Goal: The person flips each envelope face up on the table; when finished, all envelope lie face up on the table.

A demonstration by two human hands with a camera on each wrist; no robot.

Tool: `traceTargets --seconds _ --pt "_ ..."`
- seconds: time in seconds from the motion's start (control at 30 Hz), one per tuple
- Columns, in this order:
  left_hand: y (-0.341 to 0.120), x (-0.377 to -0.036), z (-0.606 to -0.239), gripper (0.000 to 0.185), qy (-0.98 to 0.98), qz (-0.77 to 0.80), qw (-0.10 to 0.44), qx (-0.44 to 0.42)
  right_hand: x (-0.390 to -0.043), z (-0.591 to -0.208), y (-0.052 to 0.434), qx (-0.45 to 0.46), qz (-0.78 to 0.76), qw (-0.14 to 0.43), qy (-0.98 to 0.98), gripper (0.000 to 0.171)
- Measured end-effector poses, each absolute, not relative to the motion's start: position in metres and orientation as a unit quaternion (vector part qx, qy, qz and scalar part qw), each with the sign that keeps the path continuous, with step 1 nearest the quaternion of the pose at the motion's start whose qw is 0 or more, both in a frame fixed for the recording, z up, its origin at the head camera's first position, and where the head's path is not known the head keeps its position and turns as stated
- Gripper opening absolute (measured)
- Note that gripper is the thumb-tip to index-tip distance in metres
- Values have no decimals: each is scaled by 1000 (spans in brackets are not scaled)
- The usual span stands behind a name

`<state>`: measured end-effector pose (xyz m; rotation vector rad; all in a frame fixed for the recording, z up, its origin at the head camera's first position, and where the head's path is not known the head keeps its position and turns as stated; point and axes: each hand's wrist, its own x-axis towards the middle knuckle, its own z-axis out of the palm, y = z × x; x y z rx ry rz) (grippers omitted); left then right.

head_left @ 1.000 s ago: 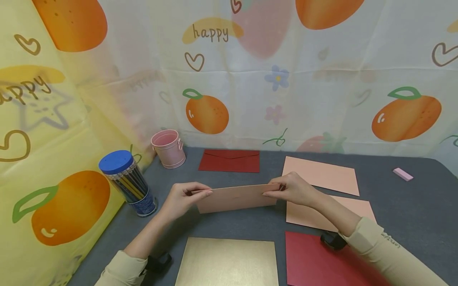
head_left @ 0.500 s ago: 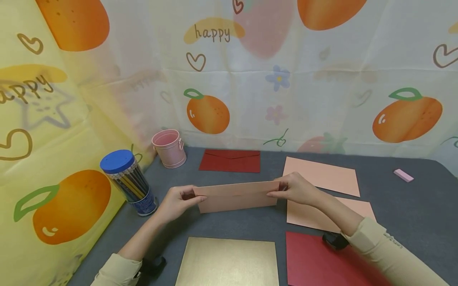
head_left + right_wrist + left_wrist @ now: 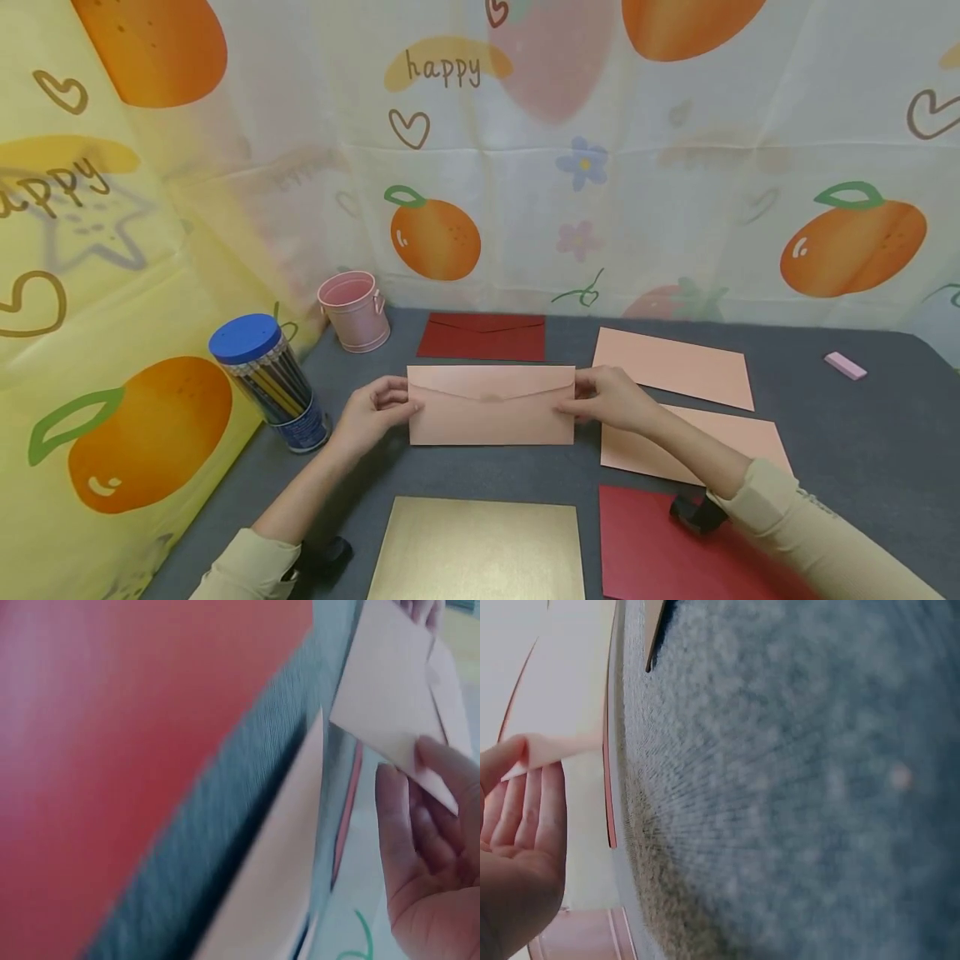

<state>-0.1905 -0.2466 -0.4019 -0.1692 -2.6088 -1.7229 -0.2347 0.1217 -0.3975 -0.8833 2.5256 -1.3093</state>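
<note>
A pale pink envelope (image 3: 491,423) is held up between both hands in the head view, its flap side facing me and the flap lying down over the front. My left hand (image 3: 372,414) pinches its left edge, thumb in front and fingers behind. At the opposite edge my right hand (image 3: 611,400) pinches it the same way. The right wrist view shows the right thumb (image 3: 448,766) on the face of the envelope (image 3: 386,690). In the left wrist view the left hand (image 3: 529,832) holds the bright, washed-out envelope end.
Behind lies a dark red envelope (image 3: 482,337). Two pink envelopes (image 3: 675,367) and a red one (image 3: 652,550) lie at right, a gold sheet-like piece (image 3: 480,550) in front. A pencil jar (image 3: 273,383), pink bucket (image 3: 354,312) and pink eraser-like block (image 3: 845,366) stand around.
The envelope has tilted up so its flap face shows fully; earlier it leaned away and looked narrower. The left hand has shifted its hold along the left edge.
</note>
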Motion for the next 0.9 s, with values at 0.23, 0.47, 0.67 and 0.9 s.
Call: traceTargets --seconds 0.23,0.47,0.67,0.9 --pt "-246 -195 -402 44 -838 -545 11 9 -231 -402 113 -206 -507 155 823 21" --pt "-251 -197 -406 46 -854 -517 32 47 -234 -406 100 -144 -548 181 804 26" --pt "-254 -200 -405 43 -871 -485 38 68 -237 -408 88 -135 -532 165 819 27" --pt "-257 -204 -406 42 -889 -451 53 57 -242 -408 78 -133 -500 149 843 35"
